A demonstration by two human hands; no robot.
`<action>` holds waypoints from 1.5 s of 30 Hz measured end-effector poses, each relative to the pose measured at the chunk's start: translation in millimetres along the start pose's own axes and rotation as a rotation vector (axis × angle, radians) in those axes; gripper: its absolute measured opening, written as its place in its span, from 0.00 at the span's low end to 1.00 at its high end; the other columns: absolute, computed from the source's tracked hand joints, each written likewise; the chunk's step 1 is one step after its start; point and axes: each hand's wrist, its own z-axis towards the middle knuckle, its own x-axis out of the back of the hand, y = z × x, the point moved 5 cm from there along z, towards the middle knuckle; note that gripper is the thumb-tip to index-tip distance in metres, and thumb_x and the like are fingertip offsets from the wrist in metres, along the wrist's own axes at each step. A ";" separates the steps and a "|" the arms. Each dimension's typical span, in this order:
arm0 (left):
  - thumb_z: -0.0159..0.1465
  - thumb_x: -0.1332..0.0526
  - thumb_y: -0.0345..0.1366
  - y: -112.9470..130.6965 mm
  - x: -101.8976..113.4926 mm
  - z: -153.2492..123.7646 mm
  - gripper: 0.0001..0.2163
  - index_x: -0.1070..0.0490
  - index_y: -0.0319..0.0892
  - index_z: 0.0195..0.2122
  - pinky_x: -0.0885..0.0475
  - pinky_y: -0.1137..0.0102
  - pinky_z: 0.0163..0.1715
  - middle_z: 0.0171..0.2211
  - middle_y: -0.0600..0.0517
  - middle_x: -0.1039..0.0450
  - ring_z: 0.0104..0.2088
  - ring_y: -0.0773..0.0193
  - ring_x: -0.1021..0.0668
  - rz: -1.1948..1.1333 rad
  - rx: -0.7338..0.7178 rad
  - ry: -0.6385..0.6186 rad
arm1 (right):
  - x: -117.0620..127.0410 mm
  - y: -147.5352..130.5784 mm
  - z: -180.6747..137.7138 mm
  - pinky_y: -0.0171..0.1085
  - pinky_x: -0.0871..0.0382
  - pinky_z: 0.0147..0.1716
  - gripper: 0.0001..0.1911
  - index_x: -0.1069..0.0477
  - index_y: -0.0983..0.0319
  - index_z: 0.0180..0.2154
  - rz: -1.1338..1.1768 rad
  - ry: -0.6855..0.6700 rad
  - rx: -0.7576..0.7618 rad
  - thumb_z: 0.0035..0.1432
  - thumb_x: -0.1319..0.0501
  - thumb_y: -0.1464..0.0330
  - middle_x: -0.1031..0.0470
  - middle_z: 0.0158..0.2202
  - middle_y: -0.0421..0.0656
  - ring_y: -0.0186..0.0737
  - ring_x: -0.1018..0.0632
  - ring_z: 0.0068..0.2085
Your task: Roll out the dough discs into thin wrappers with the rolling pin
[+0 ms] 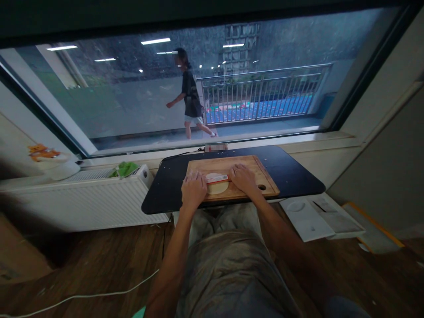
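A wooden cutting board (245,163) lies on a dark tabletop. On it rests a pale, round, flat piece of dough (217,188). A rolling pin with a white and red label (217,178) lies across the far part of the dough. My left hand (194,187) is closed over the pin's left end, and my right hand (243,177) over its right end. Both hands hide the pin's ends, so only the labelled middle shows between them.
The black table (294,181) stands against the window sill. A white radiator (89,203) is to the left, with a green leafy thing (125,169) on top. White panels (308,221) lie at the right. Beyond the window a person (191,95) walks by.
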 end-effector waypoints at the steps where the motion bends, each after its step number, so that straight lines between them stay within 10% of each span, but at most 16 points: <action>1: 0.83 0.56 0.42 -0.4 -0.5 -1.6 0.25 0.22 0.38 0.65 0.35 0.52 0.73 0.70 0.38 0.24 0.74 0.44 0.28 -0.007 0.005 0.007 | -0.2 -0.4 0.2 0.41 0.32 0.62 0.24 0.18 0.62 0.55 0.000 0.004 0.006 0.82 0.54 0.66 0.17 0.59 0.53 0.50 0.23 0.63; 19: 0.81 0.54 0.37 -2.7 -2.8 60.6 0.21 0.19 0.43 0.54 0.26 0.59 0.57 0.58 0.41 0.17 0.62 0.49 0.21 0.072 -0.082 -0.146 | 0.5 0.4 -1.4 0.42 0.30 0.58 0.22 0.19 0.62 0.55 -0.035 -0.003 0.020 0.82 0.53 0.67 0.16 0.58 0.53 0.51 0.20 0.59; 45: 0.81 0.50 0.44 -12.9 -7.9 -0.9 0.20 0.20 0.42 0.57 0.27 0.50 0.65 0.61 0.40 0.19 0.62 0.44 0.24 -0.177 0.127 0.145 | -15.7 23.0 3.7 0.43 0.27 0.59 0.19 0.17 0.63 0.52 0.329 0.250 -0.066 0.78 0.47 0.67 0.14 0.55 0.53 0.51 0.17 0.57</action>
